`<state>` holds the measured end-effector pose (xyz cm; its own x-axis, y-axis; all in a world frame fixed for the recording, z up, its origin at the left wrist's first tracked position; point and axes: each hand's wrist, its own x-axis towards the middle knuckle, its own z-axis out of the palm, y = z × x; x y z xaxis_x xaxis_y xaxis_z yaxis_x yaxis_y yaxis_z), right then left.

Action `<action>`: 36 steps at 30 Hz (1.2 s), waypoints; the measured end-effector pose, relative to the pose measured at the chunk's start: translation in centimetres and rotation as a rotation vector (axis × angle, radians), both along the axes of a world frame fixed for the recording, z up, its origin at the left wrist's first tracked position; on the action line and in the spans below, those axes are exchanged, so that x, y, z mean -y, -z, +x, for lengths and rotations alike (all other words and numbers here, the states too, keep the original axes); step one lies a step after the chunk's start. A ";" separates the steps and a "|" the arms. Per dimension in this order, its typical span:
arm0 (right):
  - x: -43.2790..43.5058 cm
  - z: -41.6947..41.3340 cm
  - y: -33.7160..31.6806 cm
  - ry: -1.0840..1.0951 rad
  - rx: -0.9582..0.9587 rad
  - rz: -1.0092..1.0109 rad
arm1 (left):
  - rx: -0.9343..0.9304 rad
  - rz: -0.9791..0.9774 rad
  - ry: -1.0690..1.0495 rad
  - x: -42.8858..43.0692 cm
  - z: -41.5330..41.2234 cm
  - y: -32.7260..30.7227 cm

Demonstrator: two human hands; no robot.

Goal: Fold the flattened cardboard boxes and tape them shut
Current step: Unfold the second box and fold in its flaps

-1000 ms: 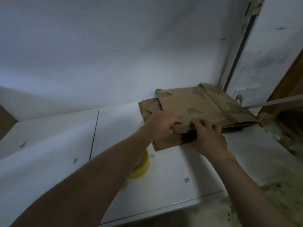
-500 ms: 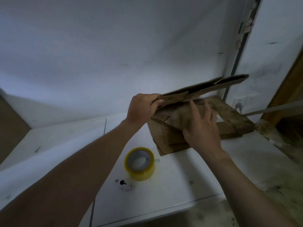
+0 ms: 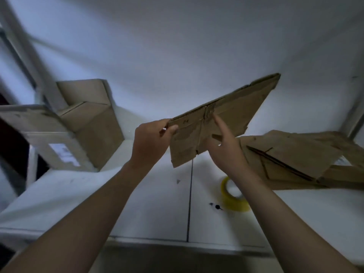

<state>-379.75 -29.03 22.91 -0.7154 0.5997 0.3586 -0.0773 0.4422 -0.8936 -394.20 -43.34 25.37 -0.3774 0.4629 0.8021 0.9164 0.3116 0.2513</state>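
A flattened brown cardboard box is held in the air above the white table, tilted up to the right. My left hand pinches its near left corner between thumb and fingers. My right hand lies against its underside with the fingers stretched up along the cardboard. A stack of more flattened boxes rests on the table at the right. A yellow roll of tape lies on the table under my right wrist, partly hidden by the arm.
Two folded cardboard boxes stand at the left on the table, one bearing a white label. A small white and black object lies beside the tape. The white wall is close behind. A seam divides the tabletop.
The top flattened box has come off the stack and moved left and toward me in my hands. The view has swung left, bringing the folded boxes into sight.
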 end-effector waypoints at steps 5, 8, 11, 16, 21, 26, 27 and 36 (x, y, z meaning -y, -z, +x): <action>5.2 -4.5 -0.1 -0.076 -0.008 -0.062 | 0.184 0.008 -0.013 5.8 -0.9 1.0; 7.2 -6.4 -0.2 -0.129 -0.005 -0.097 | 0.319 0.050 0.079 7.3 -1.3 0.8; 8.4 -7.8 -0.6 -0.167 0.024 -0.210 | 0.459 0.082 0.198 8.1 -1.6 0.8; 9.1 -7.7 -2.0 -0.235 0.028 -0.414 | 0.876 0.171 0.490 8.3 -0.4 0.2; 9.2 -6.4 -3.3 -0.250 0.054 -0.456 | 1.124 0.165 0.382 7.0 0.4 -1.5; 8.5 -5.2 -3.4 -0.329 0.091 -0.430 | 1.265 0.185 0.253 5.8 1.1 -1.7; 8.4 -5.0 -3.3 -0.339 0.092 -0.431 | 1.281 0.193 0.240 5.6 1.2 -1.7; 7.2 -4.1 -3.2 -0.301 0.101 -0.517 | 1.232 0.214 0.122 5.0 0.7 -1.0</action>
<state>-383.88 -36.27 26.09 -0.8958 0.4445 -0.0035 -0.0354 -0.0793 -0.9962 -393.52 -48.35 26.36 -0.8920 0.4518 0.0113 0.0577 0.0890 0.9944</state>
